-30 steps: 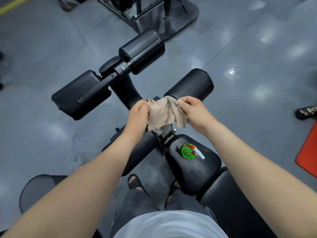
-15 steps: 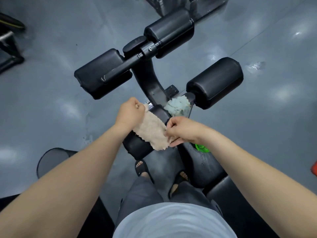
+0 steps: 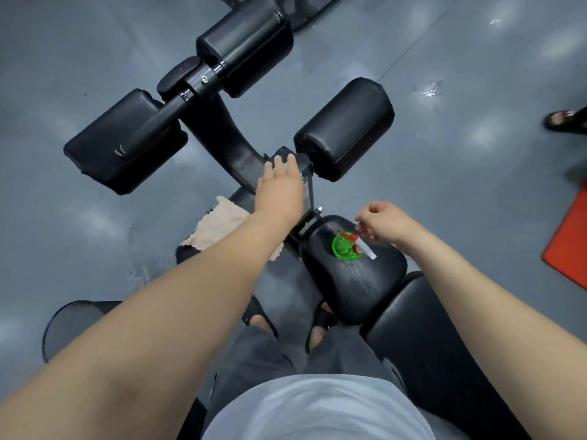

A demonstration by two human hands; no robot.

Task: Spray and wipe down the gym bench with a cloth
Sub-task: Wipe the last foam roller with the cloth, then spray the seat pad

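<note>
Right hand hovers at centre-right of the frame, fingers curled in with nothing visibly in them, and the green spray bottle stands just below and to the left of those knuckles, upright on the black seat pad. Look at the white nozzle: it points toward the lower right, so the bottle's head runs on a diagonal right under that hand, red trigger on the near side. That's the closer hand by a wide margin. The left hand is stretched away up the middle of the frame, fingers straight and spread flat over the bench frame beside the right roller pad; whether it's pressing on anything there, can't tell. And the beige cloth lies draped at centre-left, under the left forearm, on the wrist side of that hand. My read: the bottle is a short drop for the right, while the left must draw back toward the body to reach the cloth.
</note>
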